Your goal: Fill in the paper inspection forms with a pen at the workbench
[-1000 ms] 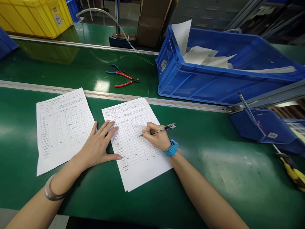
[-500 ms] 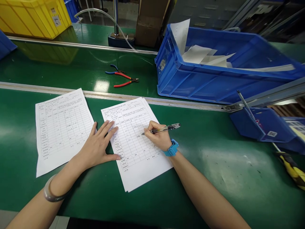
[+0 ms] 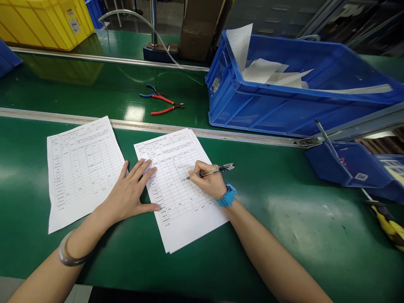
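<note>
My right hand [image 3: 208,181] grips a black pen [image 3: 217,169] with its tip at a table cell on a printed form [image 3: 186,223]. That form lies on top of at least one more sheet and has some handwriting in its cells. Fingers spread, my left hand [image 3: 131,191] lies flat across the form's left edge. To its left is a second printed form [image 3: 75,168], also partly filled in by hand. A blue band circles my right wrist, and a bangle my left.
Two pairs of pliers, one red-handled [image 3: 164,111] and one blue-handled [image 3: 148,94], lie beyond the metal strip. A blue crate [image 3: 284,105] with papers stands at the back right. At the right are a small blue bin [image 3: 344,164] and a yellow-black tool [image 3: 386,225]. A yellow crate [image 3: 47,25] is at the back left.
The pen has shifted slightly to the left and its tilt has changed a little, with my right fingers following. My left hand and both forms stay in place.
</note>
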Demonstrator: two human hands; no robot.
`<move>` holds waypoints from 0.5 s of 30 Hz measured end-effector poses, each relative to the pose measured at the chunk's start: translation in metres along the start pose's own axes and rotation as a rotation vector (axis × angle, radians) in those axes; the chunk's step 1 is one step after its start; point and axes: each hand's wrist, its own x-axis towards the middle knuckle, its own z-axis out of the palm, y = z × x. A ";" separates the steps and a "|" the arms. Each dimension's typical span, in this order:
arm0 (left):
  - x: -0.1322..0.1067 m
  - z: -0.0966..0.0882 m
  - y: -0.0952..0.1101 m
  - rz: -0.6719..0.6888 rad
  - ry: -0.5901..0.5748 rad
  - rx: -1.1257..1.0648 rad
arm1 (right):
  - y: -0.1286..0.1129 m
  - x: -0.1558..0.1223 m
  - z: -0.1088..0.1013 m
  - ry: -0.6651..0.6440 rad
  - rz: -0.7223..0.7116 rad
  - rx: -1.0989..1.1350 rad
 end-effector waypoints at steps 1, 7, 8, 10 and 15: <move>0.000 0.000 0.000 -0.001 0.000 0.000 | 0.000 0.000 0.000 -0.002 0.007 -0.003; 0.000 0.000 -0.001 -0.006 -0.009 -0.006 | -0.001 0.000 0.000 0.000 0.015 -0.008; -0.001 -0.001 -0.001 -0.006 -0.010 -0.007 | -0.001 0.000 0.000 0.002 0.012 -0.006; -0.001 -0.001 -0.001 -0.006 -0.011 -0.004 | -0.001 0.000 0.000 0.005 0.013 -0.005; 0.000 -0.001 -0.001 0.000 -0.004 0.003 | -0.002 -0.001 0.001 0.000 0.035 -0.012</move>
